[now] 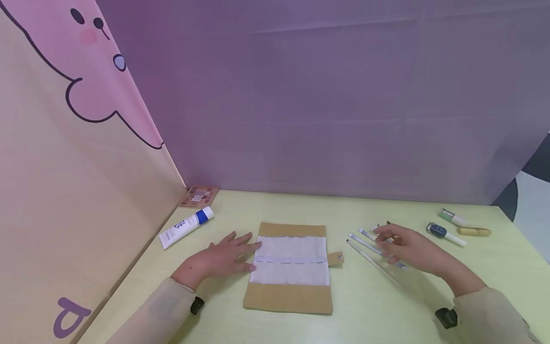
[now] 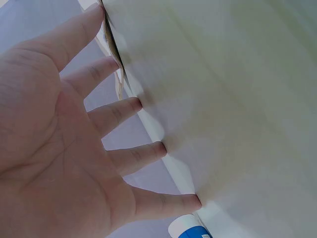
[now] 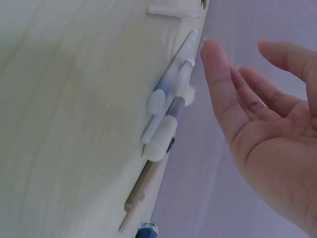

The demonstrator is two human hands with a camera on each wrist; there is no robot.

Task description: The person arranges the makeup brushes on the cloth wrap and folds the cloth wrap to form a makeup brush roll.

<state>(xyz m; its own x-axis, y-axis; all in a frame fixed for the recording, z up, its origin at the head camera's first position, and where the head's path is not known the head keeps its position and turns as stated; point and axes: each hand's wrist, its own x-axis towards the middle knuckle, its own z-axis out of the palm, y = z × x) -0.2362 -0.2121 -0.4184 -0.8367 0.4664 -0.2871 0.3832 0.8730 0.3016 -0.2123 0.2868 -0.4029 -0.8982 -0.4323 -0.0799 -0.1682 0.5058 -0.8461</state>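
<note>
A tan fabric case (image 1: 288,298) with a white lined inside lies unfolded on the table, its snap strap (image 1: 336,259) out to the right. My left hand (image 1: 219,260) lies beside it, fingers spread and straight, fingertips at the case's left edge. In the left wrist view this palm (image 2: 64,139) faces the camera and holds nothing. To the right, my right hand (image 1: 412,251) hovers over several slim pale sticks (image 1: 374,263), whose kind is unclear. The right wrist view shows loosely bent fingers (image 3: 220,79) gripping nothing, apart from the sticks (image 3: 171,82).
At the left lie a white and blue tube (image 1: 185,228) and a flat reddish-brown palette (image 1: 199,197). A dark blue bottle with a white cap (image 1: 437,230), a green one (image 1: 448,215) and a tan stick-like item (image 1: 473,231) lie far right. A purple backdrop (image 1: 322,105) stands behind.
</note>
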